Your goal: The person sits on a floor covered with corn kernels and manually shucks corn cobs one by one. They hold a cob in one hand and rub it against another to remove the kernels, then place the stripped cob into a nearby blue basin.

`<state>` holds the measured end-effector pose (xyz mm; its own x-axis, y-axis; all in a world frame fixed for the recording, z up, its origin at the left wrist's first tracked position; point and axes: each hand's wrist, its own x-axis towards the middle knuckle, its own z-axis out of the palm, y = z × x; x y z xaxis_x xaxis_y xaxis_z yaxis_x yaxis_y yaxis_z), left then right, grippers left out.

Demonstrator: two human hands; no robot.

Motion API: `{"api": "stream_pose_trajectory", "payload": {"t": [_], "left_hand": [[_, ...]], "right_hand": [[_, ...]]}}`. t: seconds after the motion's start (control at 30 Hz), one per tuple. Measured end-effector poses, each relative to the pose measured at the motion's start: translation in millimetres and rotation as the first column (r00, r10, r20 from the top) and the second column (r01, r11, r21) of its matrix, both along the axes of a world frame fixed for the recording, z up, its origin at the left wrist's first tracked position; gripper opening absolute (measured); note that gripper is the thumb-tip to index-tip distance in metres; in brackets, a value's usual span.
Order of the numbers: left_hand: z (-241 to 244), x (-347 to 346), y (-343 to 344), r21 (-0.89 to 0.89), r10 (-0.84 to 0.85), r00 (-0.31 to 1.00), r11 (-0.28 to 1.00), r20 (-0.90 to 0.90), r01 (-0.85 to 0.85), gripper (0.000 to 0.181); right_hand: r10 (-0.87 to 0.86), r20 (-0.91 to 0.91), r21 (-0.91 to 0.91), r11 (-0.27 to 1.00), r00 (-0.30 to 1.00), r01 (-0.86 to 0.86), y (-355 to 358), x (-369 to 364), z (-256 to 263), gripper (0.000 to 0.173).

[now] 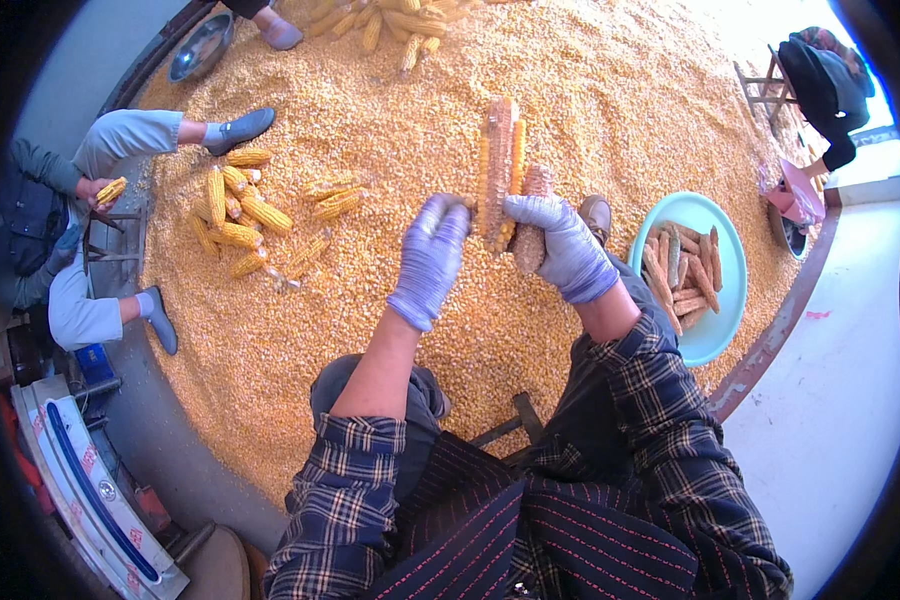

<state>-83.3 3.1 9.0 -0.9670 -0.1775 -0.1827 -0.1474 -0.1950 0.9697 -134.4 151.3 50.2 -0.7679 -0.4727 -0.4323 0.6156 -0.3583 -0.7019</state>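
Observation:
My right hand (570, 251), in a purple-grey knit glove, grips a partly shelled ear of corn (502, 150) and a bare corncob (529, 251) side by side. Rows of yellow kernels remain along the ear's sides, while its middle is stripped. Just left of the ear is my gloved left hand (433, 255), fingers curled and slightly blurred; whether it pinches anything is unclear. Loose corn kernels (390, 300) cover the floor beneath both hands. Several unshelled ears (266, 215) lie heaped to the left. By my right leg, a turquoise basin (730, 307) contains several bare cobs (679, 274).
A seated person at left holds an ear (111, 190). Another person sits at upper right near a pink container (799, 191). More ears (397, 22) and a metal bowl (202, 46) lie at the far side, near another person's foot. A white wall (817, 360) borders the right.

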Motion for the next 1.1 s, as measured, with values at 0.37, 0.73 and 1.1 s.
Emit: {"api": "stream_pose_trajectory", "payload": {"t": [0.37, 0.73, 1.1], "left_hand": [[18, -7, -13, 0.815, -0.197, 0.978, 0.575, 0.063, 0.064, 0.054], [18, -6, -23, 0.833, -0.033, 0.998, 0.552, 0.056, -0.028, 0.039], [20, -5, -25, 0.715, 0.057, 0.997, 0.695, 0.045, -0.072, 0.025]], "right_hand": [[0.301, 0.101, -0.221, 0.936, 0.948, -0.273, -6, 14, -10, 0.043], [0.425, -0.075, 0.016, 0.905, 0.902, -0.426, -7, 13, -4, 0.088], [0.515, -0.077, 0.136, 0.853, 0.854, -0.503, -9, 17, 22, 0.089]]}}
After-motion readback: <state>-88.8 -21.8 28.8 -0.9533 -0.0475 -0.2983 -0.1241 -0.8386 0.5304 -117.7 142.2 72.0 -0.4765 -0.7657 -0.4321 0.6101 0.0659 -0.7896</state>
